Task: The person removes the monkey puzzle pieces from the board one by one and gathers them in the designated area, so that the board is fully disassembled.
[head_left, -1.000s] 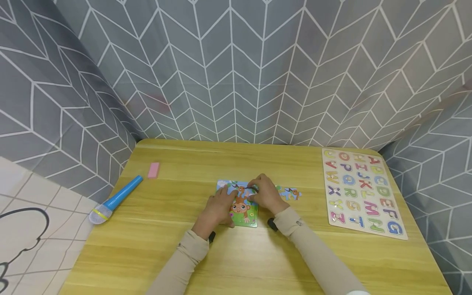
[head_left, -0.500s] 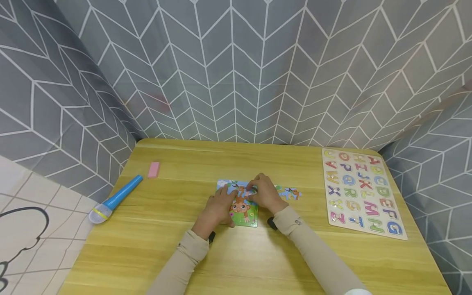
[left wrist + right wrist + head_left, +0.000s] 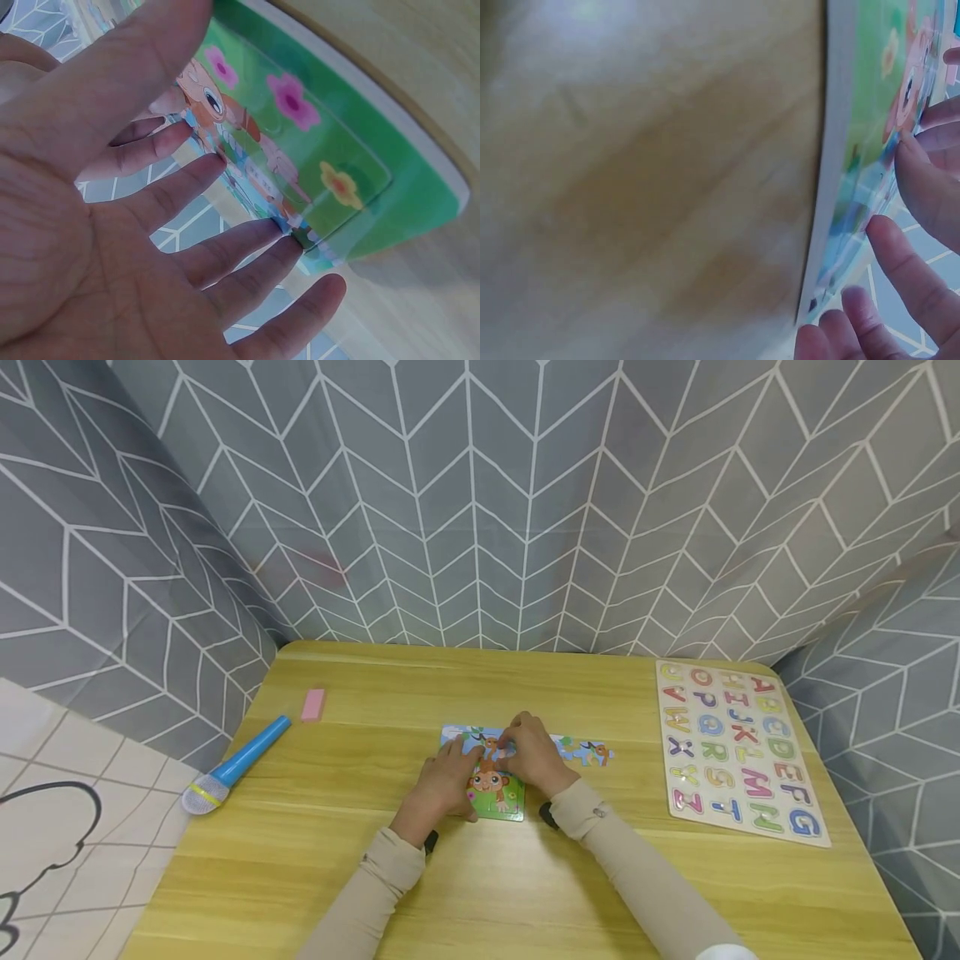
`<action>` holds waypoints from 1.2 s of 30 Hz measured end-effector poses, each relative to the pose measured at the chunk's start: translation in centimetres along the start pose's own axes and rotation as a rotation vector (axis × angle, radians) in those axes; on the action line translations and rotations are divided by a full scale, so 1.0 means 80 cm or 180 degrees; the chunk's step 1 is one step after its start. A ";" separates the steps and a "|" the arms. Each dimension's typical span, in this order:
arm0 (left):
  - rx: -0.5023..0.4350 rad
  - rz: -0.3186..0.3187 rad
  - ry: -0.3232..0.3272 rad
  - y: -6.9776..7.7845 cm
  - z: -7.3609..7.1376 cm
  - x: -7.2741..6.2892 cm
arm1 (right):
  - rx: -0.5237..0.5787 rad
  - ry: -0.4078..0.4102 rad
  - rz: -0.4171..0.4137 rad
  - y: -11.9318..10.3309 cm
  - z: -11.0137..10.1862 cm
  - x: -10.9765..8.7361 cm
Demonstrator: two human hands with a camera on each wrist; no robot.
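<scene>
Our left hand [image 3: 444, 781] is lying wide on the puzzle [image 3: 498, 812], with its fingers spread out long and their tips touching the top. We are guessing that this hand is holding the puzzle down, so it is not sliding about.

Our right hand [image 3: 538, 758] is reaching in from the other side. Its thumb and pointing finger are touching the puzzle a little apart, with the other fingers bending beside them. We are not able to tell if a bit is sitting between those tips. We are thinking they are working close together because the bits are small.

The puzzle is lying flat on the worktop [image 3: 247, 860], right under both hands. A monkey [image 3: 487, 782] is peeking out in the gap between them.

Just to the right of the right hand, more pieces [image 3: 592, 753] are lying on the worktop, maybe so we are finding them quickly. The right hand is hiding whether they are touching the puzzle.

Farther right, the letter board [image 3: 705, 817] is lying well apart. Far to the left, a blue microphone [image 3: 251, 752] is lying near a pink block [image 3: 312, 705]. These are likely sitting there to be out of our way. Behind it all, a gray curtain [image 3: 480, 527] is hanging.
</scene>
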State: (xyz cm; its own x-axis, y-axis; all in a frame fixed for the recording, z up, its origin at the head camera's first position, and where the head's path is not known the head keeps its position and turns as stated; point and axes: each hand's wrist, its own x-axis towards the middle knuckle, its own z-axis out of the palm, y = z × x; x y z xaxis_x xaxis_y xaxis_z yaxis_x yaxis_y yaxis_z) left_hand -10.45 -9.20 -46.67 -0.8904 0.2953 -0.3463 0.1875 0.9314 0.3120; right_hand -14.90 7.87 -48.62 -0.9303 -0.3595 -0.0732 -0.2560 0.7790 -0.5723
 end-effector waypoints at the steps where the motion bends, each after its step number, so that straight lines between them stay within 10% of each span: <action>1: 0.0002 0.0001 0.0005 0.000 0.000 0.000 | -0.0006 -0.0018 0.0001 -0.001 0.000 0.000; 36: -0.0203 -0.0016 0.0077 -0.001 0.003 -0.003 | -0.0287 -0.0234 0.0059 -0.010 -0.005 0.011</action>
State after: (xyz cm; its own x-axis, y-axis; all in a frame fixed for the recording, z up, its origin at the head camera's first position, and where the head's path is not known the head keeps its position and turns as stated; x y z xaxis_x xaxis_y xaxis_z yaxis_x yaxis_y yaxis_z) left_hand -10.15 -9.26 -46.80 -0.9012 0.2847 -0.3267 0.1570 0.9172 0.3662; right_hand -15.61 7.09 -47.90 -0.9142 -0.3786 -0.1446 -0.2646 0.8278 -0.4948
